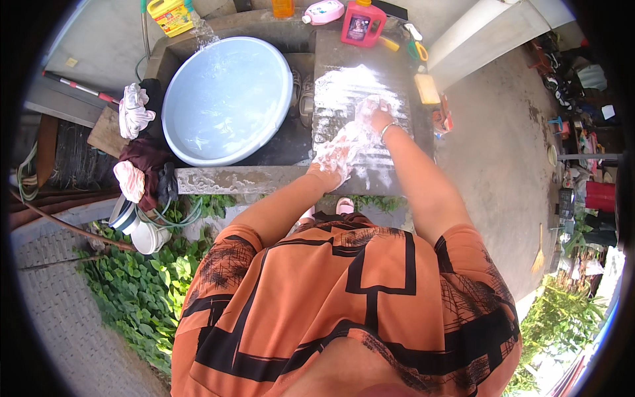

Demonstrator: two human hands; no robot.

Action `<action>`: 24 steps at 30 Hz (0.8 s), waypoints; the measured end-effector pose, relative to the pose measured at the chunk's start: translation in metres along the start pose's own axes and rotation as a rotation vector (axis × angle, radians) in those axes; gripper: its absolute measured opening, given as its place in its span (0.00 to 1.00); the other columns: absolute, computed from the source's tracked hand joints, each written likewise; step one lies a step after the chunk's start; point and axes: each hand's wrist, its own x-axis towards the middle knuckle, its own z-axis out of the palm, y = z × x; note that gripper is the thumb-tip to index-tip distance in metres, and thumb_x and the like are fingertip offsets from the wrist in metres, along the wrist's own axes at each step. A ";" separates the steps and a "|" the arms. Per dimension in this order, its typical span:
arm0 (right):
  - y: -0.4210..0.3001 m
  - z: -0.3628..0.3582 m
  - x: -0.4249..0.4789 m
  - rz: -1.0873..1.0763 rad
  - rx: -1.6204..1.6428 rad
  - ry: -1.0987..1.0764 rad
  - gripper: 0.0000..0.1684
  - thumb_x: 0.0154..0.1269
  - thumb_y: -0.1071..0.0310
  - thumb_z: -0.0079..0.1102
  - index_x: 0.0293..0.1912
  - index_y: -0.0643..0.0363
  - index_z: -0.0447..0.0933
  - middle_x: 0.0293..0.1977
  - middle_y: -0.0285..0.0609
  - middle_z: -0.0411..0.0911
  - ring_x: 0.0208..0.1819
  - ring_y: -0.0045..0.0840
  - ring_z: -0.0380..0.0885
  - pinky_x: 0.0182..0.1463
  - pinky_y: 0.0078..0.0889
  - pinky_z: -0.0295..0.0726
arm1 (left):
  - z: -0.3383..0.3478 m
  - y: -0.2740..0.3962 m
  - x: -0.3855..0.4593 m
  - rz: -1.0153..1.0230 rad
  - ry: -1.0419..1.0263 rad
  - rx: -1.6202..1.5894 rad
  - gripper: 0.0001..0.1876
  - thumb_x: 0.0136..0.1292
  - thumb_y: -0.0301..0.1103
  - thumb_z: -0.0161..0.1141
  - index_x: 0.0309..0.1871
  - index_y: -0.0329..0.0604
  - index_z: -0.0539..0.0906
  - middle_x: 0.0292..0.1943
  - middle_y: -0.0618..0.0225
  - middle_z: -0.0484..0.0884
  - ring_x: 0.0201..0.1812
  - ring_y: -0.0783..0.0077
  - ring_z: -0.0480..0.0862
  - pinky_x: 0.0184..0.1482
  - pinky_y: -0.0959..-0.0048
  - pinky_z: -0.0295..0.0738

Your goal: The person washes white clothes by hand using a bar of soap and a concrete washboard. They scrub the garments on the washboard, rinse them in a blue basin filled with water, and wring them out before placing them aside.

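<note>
A soapy white cloth (354, 131) lies on the ridged stone washboard (382, 173), which is coated with thick suds. My left hand (331, 164), covered in foam, presses on the cloth's near end; its fingers are partly hidden by suds. At the cloth's far end my right hand (379, 116), with a bracelet at the wrist, is closed on the bunched fabric. Left of the washboard a large light-blue basin (228, 101) holds water, tilted in the concrete sink (238, 179). Water splashes at the basin's far rim.
Shoes (306, 101) stand between basin and washboard. Beyond the washboard are a red jug (362, 25), a pink bottle (323, 12), a brush (389, 43) and scissors (420, 49). A yellow block (426, 89) lies at the right edge. Wet clothes (144, 164) hang over the sink's left wall.
</note>
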 end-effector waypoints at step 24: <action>-0.025 0.031 -0.054 -0.803 0.106 0.141 0.21 0.67 0.62 0.50 0.59 0.49 0.73 0.51 0.52 0.78 0.46 0.44 0.82 0.50 0.43 0.82 | -0.012 0.016 0.004 -0.225 -0.076 -0.101 0.32 0.68 0.46 0.48 0.71 0.37 0.65 0.74 0.50 0.58 0.74 0.51 0.57 0.76 0.57 0.44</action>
